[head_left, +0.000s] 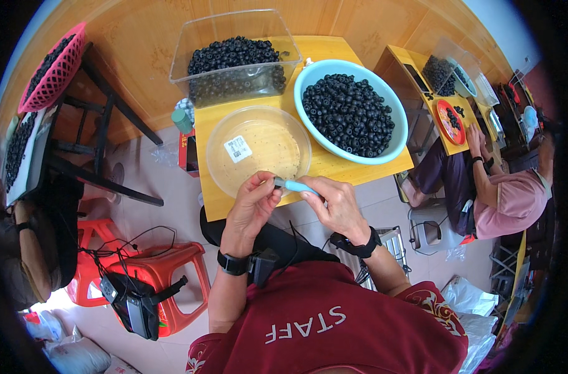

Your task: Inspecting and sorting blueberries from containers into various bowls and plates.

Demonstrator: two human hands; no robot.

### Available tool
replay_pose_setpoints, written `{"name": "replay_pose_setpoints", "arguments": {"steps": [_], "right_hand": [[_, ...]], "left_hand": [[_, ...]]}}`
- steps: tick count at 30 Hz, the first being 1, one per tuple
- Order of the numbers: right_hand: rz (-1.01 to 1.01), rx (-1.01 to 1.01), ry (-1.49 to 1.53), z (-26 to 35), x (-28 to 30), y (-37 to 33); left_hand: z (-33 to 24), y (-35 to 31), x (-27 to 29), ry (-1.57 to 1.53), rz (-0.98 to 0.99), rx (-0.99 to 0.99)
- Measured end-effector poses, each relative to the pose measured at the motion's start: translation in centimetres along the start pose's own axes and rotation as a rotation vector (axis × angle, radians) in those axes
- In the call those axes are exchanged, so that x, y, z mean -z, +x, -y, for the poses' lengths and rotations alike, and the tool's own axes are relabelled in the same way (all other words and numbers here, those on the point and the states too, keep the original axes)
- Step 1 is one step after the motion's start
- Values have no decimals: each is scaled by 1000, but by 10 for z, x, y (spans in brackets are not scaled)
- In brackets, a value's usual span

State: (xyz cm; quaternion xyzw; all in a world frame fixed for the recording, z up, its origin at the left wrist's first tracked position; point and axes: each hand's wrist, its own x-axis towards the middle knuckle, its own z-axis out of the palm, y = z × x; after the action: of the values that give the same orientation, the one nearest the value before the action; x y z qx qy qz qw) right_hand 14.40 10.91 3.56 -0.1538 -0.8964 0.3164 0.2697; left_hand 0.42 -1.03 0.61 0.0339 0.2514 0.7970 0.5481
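Over the near edge of the yellow table (234, 209), my two hands meet in front of a shallow round clear tray (271, 146). Thumb and fingers of my left hand (254, 202) pinch a small black bead-like piece (277, 182), mostly covered by the fingertips. My right hand (340, 206) grips a small tool by its light blue handle (299, 186); the tool's tip meets the piece. A light blue basin (401, 128) full of round black bead-like pieces (346, 115) stands beyond my right hand. A white label (237, 149) sticks to the tray, with dark specks around it.
Behind the tray, a clear rectangular bin (237, 81) holds more black pieces. Red stools (171, 274) with a black bag (134, 305) and cables stand at left, near a pink basket (56, 68). Co-workers sit at both sides; one (508, 199) works by a red plate (451, 121).
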Motion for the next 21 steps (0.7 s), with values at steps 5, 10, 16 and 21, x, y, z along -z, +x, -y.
{"name": "replay_pose_setpoints", "arguments": {"steps": [5, 10, 16, 21], "right_hand": [[-43, -221, -221, -20, 12, -5], [10, -325, 21, 1, 13, 2], [-5, -291, 394, 23, 5, 13], [112, -310, 555, 18, -11, 14]], "left_hand": [[-13, -17, -11, 29, 78, -16], [-10, -11, -5, -18, 39, -3], [-4, -6, -8, 22, 35, 9], [-2, -6, -11, 127, -1, 33]]}}
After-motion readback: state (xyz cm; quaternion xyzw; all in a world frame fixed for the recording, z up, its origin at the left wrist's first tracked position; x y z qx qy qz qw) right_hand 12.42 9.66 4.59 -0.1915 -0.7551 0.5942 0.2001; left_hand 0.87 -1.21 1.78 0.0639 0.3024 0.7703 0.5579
